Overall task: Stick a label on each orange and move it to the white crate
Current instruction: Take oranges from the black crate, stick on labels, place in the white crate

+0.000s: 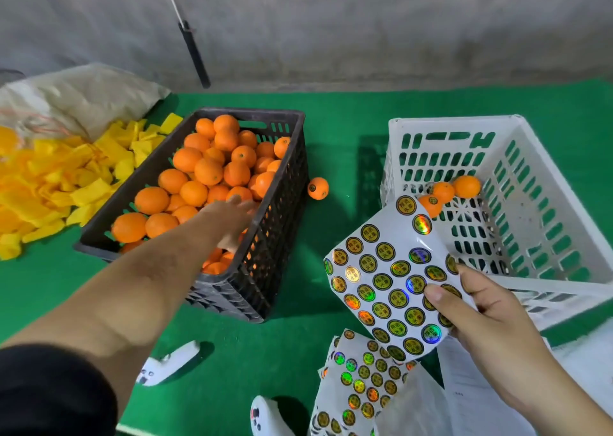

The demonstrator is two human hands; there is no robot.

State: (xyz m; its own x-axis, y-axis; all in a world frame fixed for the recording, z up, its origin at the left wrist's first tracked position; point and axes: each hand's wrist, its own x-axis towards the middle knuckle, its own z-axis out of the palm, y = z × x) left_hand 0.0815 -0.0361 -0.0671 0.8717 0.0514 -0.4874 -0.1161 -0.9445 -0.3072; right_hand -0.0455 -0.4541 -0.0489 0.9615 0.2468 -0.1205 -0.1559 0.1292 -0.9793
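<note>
A black crate (277,236) on the green mat is heaped with oranges (208,171). My left hand (232,220) reaches into it by the right wall, fingers pointing down among the fruit; whatever they touch is hidden. My right hand (491,316) pinches a curled sheet of round holographic labels (391,276) between thumb and fingers, in front of the white crate (547,220). Three oranges (442,192) lie in the white crate's far left corner. One labelled orange (317,188) sits loose on the mat between the crates.
More label sheets (365,379) and white papers (464,386) lie on the mat near me. Two white controllers (166,366) (265,415) rest at the front. A pile of yellow wrappers (66,187) and a sack (83,94) fill the left. A black-handled pole (195,54) leans on the wall.
</note>
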